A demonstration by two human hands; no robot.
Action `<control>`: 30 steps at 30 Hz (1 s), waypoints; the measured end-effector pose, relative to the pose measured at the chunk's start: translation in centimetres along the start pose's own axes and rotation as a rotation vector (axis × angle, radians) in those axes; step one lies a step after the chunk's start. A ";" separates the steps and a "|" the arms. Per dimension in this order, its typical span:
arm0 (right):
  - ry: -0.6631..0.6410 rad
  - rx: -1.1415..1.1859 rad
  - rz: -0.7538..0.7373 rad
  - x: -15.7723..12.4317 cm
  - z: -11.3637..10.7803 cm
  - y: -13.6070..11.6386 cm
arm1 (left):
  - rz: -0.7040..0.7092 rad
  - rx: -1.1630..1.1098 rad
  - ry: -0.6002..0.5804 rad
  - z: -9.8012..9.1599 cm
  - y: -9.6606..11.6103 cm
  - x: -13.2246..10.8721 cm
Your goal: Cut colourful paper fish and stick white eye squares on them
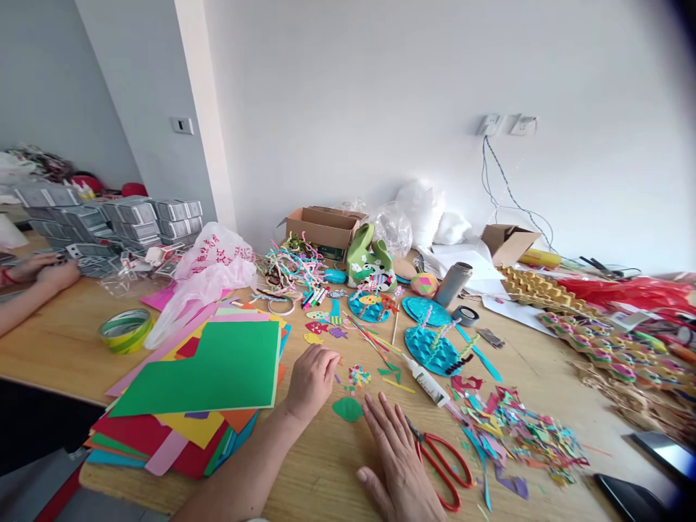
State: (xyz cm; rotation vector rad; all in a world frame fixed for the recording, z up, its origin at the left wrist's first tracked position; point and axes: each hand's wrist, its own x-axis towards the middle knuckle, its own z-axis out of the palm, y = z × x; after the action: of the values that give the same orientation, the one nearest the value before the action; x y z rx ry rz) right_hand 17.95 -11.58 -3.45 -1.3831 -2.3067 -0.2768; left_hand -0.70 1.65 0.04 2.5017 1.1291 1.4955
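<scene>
My left hand (pixel 312 380) hovers over the middle of the table with its fingers curled in a pinch; whatever they hold, if anything, is hidden. A tiny orange scrap shows beside the fingertips. Flat on the wood, my right hand (pixel 394 457) has its fingers stretched out, touching or nearly touching the edge of a green paper fish shape (pixel 348 409). Red-handled scissors (pixel 449 464) lie just right of that hand. Beyond the hands are small coloured paper dots (pixel 359 375), a white glue bottle (pixel 428 383) and several cut paper fish (pixel 314 338).
Coloured paper sheets (pixel 217 366) are stacked at left, near a tape roll (pixel 126 331). Blue decorated plates (pixel 429 348) and a metal bottle (pixel 454 285) stand behind. Paper scraps (pixel 522 428) and phones (pixel 631 499) lie right. Another person's hands (pixel 51 274) are at far left.
</scene>
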 end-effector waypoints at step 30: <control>-0.009 0.097 0.072 -0.8 0.1 0.4 | -0.715 -0.563 0.090 -1.1 -1.6 1.1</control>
State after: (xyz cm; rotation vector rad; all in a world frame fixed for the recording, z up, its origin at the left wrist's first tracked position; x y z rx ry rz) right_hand 18.67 -12.01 -3.93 -1.4181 -2.2410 -0.1342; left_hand -2.16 3.10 0.89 1.4611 1.2054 1.4331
